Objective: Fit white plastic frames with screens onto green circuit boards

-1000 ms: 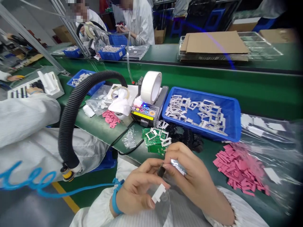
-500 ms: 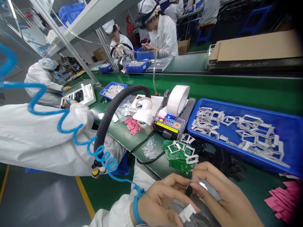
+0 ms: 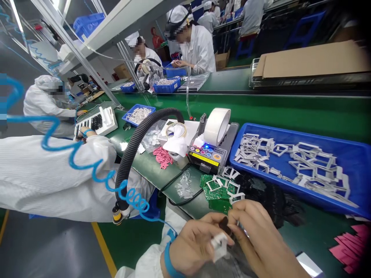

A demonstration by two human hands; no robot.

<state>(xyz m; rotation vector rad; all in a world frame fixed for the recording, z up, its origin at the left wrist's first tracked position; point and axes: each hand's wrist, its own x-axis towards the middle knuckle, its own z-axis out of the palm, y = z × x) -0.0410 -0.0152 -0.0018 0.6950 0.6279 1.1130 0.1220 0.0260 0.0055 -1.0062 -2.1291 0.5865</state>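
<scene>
Closer together now, our left hand (image 3: pixel 194 244) and right hand (image 3: pixel 261 237) work just off the green worktop (image 3: pixel 185 204). Our left fingers (image 3: pixel 210 220) pinch a white piece (image 3: pixel 218 245) beside a small dark piece (image 3: pixel 224 226); our right fingers (image 3: pixel 249 216) curl nearly shut, and we cannot tell what they hold.

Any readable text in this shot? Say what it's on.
"ZCUT-" plus a blurred last character: on the grey tape dispenser, above its yellow strip.
Yellow strip on the dispenser's front: has printing, too small to read.
No other legible text.
</scene>
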